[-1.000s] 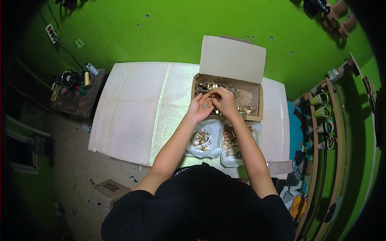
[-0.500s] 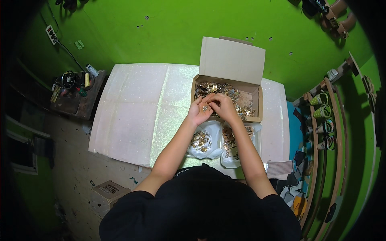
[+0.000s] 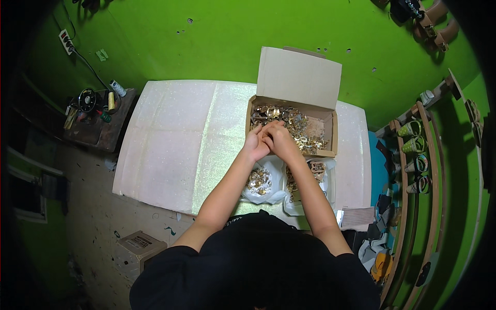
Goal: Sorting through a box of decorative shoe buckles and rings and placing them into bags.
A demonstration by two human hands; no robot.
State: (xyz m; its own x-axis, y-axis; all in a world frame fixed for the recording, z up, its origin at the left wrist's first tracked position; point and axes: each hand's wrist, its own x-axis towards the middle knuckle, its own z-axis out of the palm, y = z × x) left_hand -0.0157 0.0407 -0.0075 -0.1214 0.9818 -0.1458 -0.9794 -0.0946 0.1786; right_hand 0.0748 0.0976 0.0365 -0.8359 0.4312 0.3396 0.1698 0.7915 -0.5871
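Note:
My left hand [image 3: 255, 146] is cupped palm up over the near left part of an open cardboard box [image 3: 335, 126]. Across its palm lies my right hand [image 3: 281, 142], fingers bent and drawn together. Between them, the palm and whatever rests in it are mostly covered; small silvery metal pieces showed there a moment ago. Inside the box is a heap of gold and silver metal fittings [image 3: 289, 116], some like buckles. Below my wrists stand a white plastic-lined tub of shiny metal pieces [image 3: 259, 181] and a second lined container [image 3: 329, 181] with darker bits, partly behind my right forearm.
The pale glittery sheet [image 3: 165, 139] covers the table. A sewing machine handwheel [image 3: 88, 101] and thread spools [image 3: 111, 101] are at far left. To the right is a wooden rack [image 3: 436, 155] with sandals [image 3: 413, 144]; a carton [image 3: 137, 250] sits on the floor.
My right hand has shifted slightly left and down over my left palm, covering the small metal pieces seen there before. My right forearm also moved left, showing more of the second container.

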